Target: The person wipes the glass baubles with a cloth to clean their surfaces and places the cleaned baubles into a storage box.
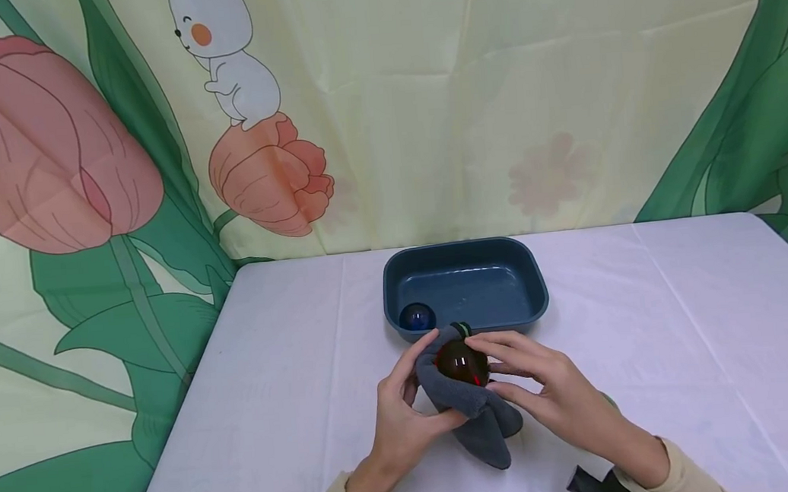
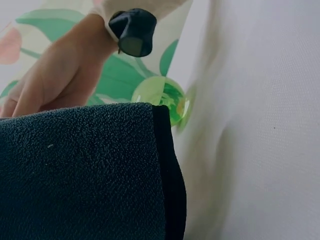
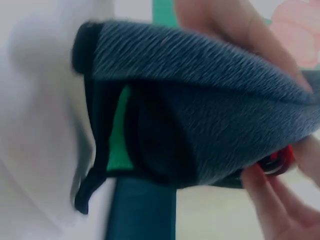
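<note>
A dark red, see-through ball (image 1: pixel 462 363) sits against a folded grey-blue cloth (image 1: pixel 489 430) over the front of the table. My left hand (image 1: pixel 406 417) grips the cloth from the left, thumb on the near side and fingers behind. From the right, my right hand (image 1: pixel 558 394) pinches the ball between thumb and fingertips. The cloth (image 2: pixel 85 175) has fuzzy pile and dark edging, and a green patch shows inside its fold in the right wrist view. A see-through green ball (image 2: pixel 160 100) lies on the table, mostly behind my right hand in the head view.
Just beyond my hands stands a dark blue rectangular tray (image 1: pixel 535 301). A blue ball (image 1: pixel 417 317) lies in its near left corner. White cloth covers the table (image 1: pixel 646 320), and a curtain (image 1: pixel 414 145) printed with flowers hangs along its far edge.
</note>
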A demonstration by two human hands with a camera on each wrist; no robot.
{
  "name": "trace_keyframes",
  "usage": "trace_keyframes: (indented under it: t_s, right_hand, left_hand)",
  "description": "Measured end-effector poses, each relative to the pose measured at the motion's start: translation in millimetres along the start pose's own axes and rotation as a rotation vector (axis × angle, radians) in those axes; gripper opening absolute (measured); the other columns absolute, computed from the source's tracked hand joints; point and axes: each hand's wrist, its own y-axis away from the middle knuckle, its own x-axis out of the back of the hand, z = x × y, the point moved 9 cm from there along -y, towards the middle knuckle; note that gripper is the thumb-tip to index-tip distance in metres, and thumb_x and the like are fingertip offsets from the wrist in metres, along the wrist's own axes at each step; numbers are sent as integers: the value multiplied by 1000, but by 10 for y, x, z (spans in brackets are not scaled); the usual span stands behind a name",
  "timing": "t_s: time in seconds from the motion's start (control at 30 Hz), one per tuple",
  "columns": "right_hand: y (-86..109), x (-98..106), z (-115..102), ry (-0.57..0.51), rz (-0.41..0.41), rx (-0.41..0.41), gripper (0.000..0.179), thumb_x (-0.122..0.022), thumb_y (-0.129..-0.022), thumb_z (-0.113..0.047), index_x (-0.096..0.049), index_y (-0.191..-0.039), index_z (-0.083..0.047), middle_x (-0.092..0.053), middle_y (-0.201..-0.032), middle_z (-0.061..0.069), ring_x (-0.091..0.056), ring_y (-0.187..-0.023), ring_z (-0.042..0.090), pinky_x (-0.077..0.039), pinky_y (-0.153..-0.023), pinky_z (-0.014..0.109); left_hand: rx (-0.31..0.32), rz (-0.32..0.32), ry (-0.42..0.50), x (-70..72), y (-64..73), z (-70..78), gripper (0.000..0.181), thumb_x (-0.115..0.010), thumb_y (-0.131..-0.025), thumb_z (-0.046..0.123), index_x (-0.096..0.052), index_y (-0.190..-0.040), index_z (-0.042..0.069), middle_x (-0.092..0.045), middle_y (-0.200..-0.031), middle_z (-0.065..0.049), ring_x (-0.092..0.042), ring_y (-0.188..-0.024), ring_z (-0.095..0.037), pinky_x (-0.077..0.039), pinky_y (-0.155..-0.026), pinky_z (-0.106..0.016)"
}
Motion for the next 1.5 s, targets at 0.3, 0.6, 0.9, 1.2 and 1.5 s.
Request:
trace_keyframes:
  t_s: [0.3,0.6,0.9,1.2,1.5]
  right_hand:
    - [-1,-43,138,-110,-55,-178,53,-69,-92,-12,-54,-142,-13,-60,-136,10,-64,-113,9,-58,-86,24]
    - [-3,52,-63,84,-23,30,58,-77,-85,-10,-58,-139,-17,-58,-137,2,-60,-120,12,-53,-93,19]
    - [19,28,-119,183,0,140,51,-54,-95,-44,-61,-136,-15,-57,-138,3,-54,-128,11,-48,-97,14]
    - [7,31,-22,25,4,-12,65,-77,-79,4,-58,-139,-13,-61,-132,7,-64,-114,8,-57,-87,22]
    - [4,1,85,-69,-48,-126,53,-71,-90,-9,-56,-140,-12,-60,-133,10,-63,-112,6,-60,-84,32]
  left_hand:
    - [30,-5,14,-1,2,-26,78,-83,-75,-1,-48,-144,8,-63,-130,-15,-65,-114,-22,-52,-100,-32]
    - [-20,-15,13,8,-6,22,79,-83,-74,-3,-47,-143,4,-63,-128,-18,-65,-112,-22,-53,-99,-32]
    - [-17,-21,35,-3,-6,21,77,-82,-75,-4,-46,-143,0,-60,-132,-19,-64,-116,-23,-52,-100,-32]
    - [-12,-18,18,-17,-3,19,77,-82,-76,-2,-46,-144,2,-61,-131,-19,-64,-116,-24,-51,-102,-32]
    - [47,-6,57,-8,1,-33,75,-82,-76,-2,-49,-142,6,-61,-132,-17,-63,-117,-25,-50,-102,-32]
